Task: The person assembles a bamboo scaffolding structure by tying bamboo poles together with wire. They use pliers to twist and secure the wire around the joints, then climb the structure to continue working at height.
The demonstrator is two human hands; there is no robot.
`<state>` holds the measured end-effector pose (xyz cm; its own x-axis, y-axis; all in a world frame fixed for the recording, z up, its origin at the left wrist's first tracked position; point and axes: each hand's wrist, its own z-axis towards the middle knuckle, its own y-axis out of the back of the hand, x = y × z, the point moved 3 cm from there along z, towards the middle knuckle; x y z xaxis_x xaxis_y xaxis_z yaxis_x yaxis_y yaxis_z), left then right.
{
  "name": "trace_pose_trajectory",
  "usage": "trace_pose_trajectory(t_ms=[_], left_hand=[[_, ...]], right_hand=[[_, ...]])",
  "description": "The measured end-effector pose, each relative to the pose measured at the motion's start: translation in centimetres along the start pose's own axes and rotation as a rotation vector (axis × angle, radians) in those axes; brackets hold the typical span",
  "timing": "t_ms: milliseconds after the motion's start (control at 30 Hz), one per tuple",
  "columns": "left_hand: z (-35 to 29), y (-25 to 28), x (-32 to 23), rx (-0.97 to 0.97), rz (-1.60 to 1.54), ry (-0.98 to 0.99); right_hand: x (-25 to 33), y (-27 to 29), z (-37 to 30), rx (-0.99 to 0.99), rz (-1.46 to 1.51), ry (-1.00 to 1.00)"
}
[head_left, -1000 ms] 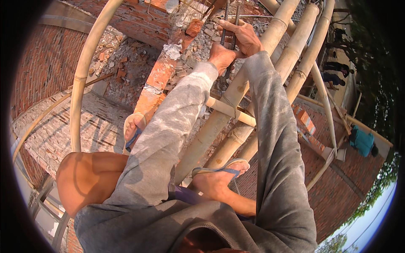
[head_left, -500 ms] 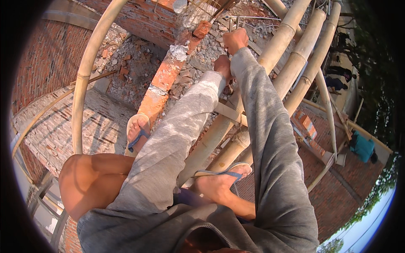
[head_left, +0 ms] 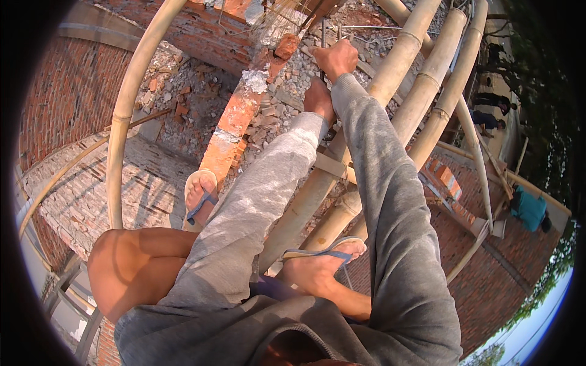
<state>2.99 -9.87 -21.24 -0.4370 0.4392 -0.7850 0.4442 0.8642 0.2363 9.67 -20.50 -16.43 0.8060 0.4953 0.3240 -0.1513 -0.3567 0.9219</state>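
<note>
Both of my arms reach forward in grey sleeves. My left hand (head_left: 318, 99) is closed, its fingers wrapped around something mostly hidden; a thin dark metal rod (head_left: 323, 32) rises just beyond it. Ahead and to its right, my right hand (head_left: 338, 59) is a closed fist beside that rod, and a second thin rod shows past its knuckles. I cannot tell whether the rods are one tool or separate bars. A loose brick (head_left: 287, 46) lies on the narrow brick wall (head_left: 229, 122) left of my hands.
My sandalled left foot (head_left: 200, 195) rests on the wall's near end; my right foot (head_left: 329, 259) is by the bamboo poles (head_left: 387, 73). A bent bamboo pole (head_left: 124, 104) stands left. Broken brick rubble (head_left: 268, 122) lies far below. A person in teal (head_left: 530, 208) is at far right.
Both hands have shifted slightly left, and the rod by them stands out longer above the right fist. The view has tilted a little; my feet stay in place.
</note>
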Motion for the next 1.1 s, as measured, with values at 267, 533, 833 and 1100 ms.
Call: trace_pose_trajectory(t_ms=[267, 533, 833, 1100], left_hand=[[-0.3, -0.2, 2.0, 0.426, -0.589, 0.379], [0.7, -1.7, 3.4, 0.731, -0.868, 0.253], [0.7, -2.7, 4.4, 0.393, -0.831, 0.514], [-1.1, 1.1, 3.3, 0.943, -1.052, 0.332]], right_hand=[[-3.3, -3.6, 1.7, 0.552, 0.586, -0.091], [-3.5, -3.0, 0.9, 0.274, 0.340, -0.110], [-1.1, -0.7, -0.3, 0.139, 0.018, 0.100], [-2.6, -3.2, -1.0, 0.978, 1.083, -0.152]])
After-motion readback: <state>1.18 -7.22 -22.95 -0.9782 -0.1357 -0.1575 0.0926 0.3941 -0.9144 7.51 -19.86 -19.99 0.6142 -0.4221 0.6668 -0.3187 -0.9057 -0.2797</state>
